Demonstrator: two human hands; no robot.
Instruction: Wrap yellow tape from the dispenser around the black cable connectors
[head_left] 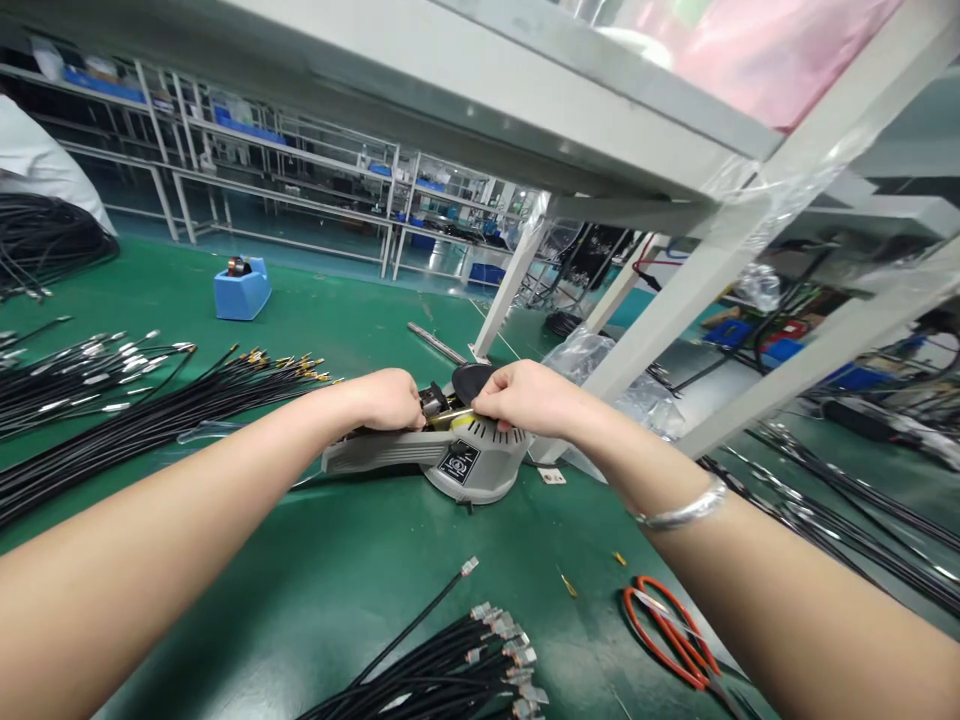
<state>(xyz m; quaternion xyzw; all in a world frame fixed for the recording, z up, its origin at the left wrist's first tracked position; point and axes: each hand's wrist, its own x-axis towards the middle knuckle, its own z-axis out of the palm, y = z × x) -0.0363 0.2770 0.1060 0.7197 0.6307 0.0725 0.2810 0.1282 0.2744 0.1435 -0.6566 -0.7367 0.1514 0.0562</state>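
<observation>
A grey plastic machine (480,470) with a round, slotted housing, a dark label and a long arm lies on the green table in front of me. My left hand (391,400) is closed at the arm's top edge, beside a small black part; what its fingers hold is hidden. Over the round housing, my right hand (521,398) pinches near a thin, pale strip that runs between the hands; I cannot tell what is in the pinch. A black disc (472,380) stands just behind the right fingertips. Something yellow shows on top of the housing.
Bundles of black cables (135,430) lie at left, and another cable bundle (442,670) in front. Orange-handled scissors (671,635) rest at lower right. A blue tape dispenser (241,290) stands farther back. White shelf posts (645,330) rise behind my right arm, under an overhead shelf.
</observation>
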